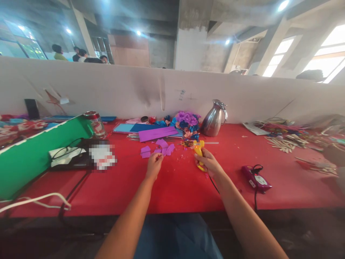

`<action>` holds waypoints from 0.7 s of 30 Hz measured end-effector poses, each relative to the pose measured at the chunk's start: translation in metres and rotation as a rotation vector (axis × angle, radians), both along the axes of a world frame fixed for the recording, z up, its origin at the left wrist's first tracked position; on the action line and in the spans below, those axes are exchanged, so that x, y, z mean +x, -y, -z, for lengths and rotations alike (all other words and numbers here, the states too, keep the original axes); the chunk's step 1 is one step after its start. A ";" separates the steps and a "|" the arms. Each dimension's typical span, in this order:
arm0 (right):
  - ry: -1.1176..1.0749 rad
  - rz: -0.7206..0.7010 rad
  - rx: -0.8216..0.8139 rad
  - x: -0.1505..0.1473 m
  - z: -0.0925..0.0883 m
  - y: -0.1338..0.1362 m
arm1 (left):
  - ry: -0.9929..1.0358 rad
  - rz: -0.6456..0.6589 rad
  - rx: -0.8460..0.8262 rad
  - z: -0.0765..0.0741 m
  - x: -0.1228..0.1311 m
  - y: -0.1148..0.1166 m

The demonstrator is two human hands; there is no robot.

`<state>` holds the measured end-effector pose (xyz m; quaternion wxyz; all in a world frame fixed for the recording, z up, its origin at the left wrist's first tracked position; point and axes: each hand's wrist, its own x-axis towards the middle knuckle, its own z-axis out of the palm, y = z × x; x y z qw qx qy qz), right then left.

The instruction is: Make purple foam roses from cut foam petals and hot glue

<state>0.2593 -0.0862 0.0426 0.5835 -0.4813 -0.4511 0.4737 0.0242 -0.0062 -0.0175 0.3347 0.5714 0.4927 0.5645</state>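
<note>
My right hand (209, 161) is wrapped round the handle of a yellow hot glue gun (199, 148), whose nozzle points left and whose cord trails below the wrist. A clear glue stick (212, 143) juts out of its back. My left hand (154, 164) is closed in a pinch just in front of some cut purple paper pieces (168, 149); what its fingertips hold, if anything, is too small to make out. Behind the pieces lies a purple paper strip (159, 133). A bunch of purple paper flowers (187, 118) sits beyond the glue gun, with blue and pink ones around it.
A steel jug (213, 120) stands behind my right hand. To the right lie a purple power socket (256, 178) with a plugged-in cord and several wooden sticks (285, 143). A green panel (40, 156) and a glass jar (95, 126) stand left. A white partition (121, 86) backs the red table.
</note>
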 end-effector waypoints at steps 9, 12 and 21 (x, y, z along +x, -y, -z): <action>0.231 -0.030 0.201 -0.044 0.030 -0.019 | -0.117 -0.042 0.033 0.006 -0.001 -0.002; 0.281 -0.083 0.197 -0.049 0.039 -0.015 | -0.157 -0.036 0.049 0.006 -0.001 -0.002; 0.288 -0.044 0.150 -0.052 0.041 -0.012 | -0.134 -0.044 0.040 0.008 -0.002 -0.002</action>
